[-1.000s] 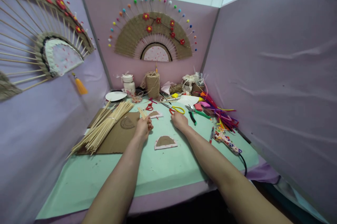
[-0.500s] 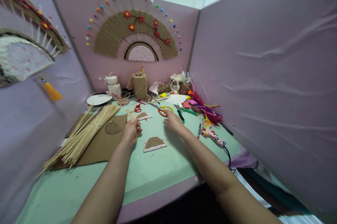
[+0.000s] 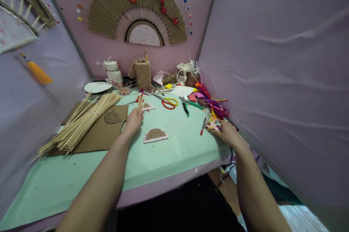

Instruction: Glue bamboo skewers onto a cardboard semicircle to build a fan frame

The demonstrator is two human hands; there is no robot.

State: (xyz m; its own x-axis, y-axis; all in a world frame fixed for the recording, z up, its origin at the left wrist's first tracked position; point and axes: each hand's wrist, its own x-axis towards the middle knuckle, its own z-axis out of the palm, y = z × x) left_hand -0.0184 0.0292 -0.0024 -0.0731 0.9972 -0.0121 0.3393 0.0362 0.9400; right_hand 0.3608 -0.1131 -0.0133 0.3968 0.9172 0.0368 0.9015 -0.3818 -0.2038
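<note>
Several short wooden sticks (image 3: 140, 103) rise from my left hand (image 3: 133, 120), whose fingers are closed around their lower ends. Over at the right side of the table, my right hand (image 3: 230, 135) is wrapped over a patterned hot glue gun (image 3: 213, 124); the hand hides its handle. A red marker (image 3: 203, 126) lies just left of the gun. Between my hands rests a half-round cardboard piece (image 3: 156, 135) edged with white-pink fabric. A similar piece (image 3: 147, 106) lies behind the sticks, partly covered by them.
A bundle of long sticks (image 3: 87, 119) lies on a cardboard sheet (image 3: 100, 141) at left, near a protractor (image 3: 112, 116). Scissors (image 3: 168, 103), pliers (image 3: 191, 104), twine (image 3: 142, 75), a white bottle (image 3: 113, 74) and pipe cleaners (image 3: 218, 106) stand or lie farther back. A decorated fan (image 3: 109, 10) hangs behind.
My right hand has moved from beside the scissors, right and nearer, onto the glue gun. The left hand keeps the sticks, now held more upright. The camera view has tilted down.
</note>
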